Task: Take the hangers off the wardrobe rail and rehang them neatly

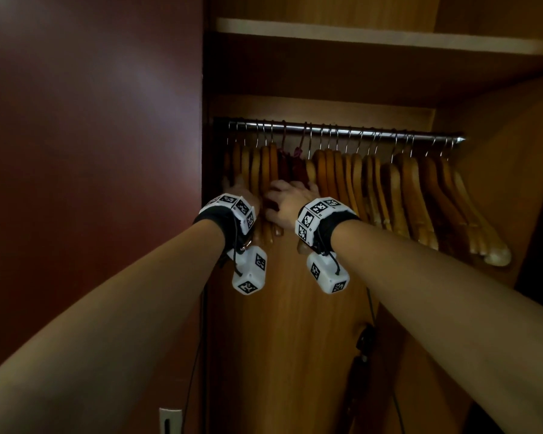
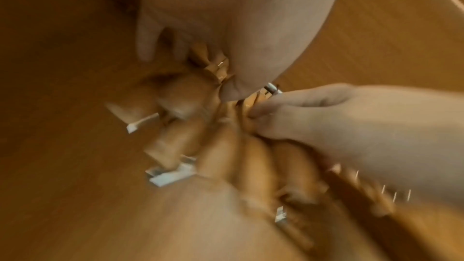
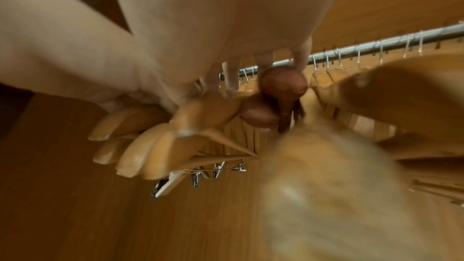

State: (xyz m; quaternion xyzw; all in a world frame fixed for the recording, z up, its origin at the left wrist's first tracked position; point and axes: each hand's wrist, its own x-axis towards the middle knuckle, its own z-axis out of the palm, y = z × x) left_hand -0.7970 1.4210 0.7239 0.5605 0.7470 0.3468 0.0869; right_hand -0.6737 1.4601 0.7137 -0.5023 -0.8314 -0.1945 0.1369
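Note:
A chrome rail (image 1: 358, 132) carries a long row of wooden hangers (image 1: 405, 195), with two dark red hangers (image 1: 290, 169) among them. My left hand (image 1: 239, 191) reaches into the leftmost bunch (image 1: 257, 170). In the left wrist view its fingers (image 2: 145, 51) lie on one side of that bunch (image 2: 226, 156) and its thumb on the other. My right hand (image 1: 292, 195) grips at the dark red hangers (image 3: 283, 82); its fingers (image 3: 231, 78) reach in beside their rounded ends. Several hangers have metal clips (image 2: 170, 176). Both wrist views are blurred.
A shelf (image 1: 358, 36) runs above the rail. A dark red panel (image 1: 91, 151) stands close on the left and the wardrobe's side wall (image 1: 514, 151) on the right. A black cable (image 1: 364, 339) hangs over the wooden back panel (image 1: 295, 308) below the hangers.

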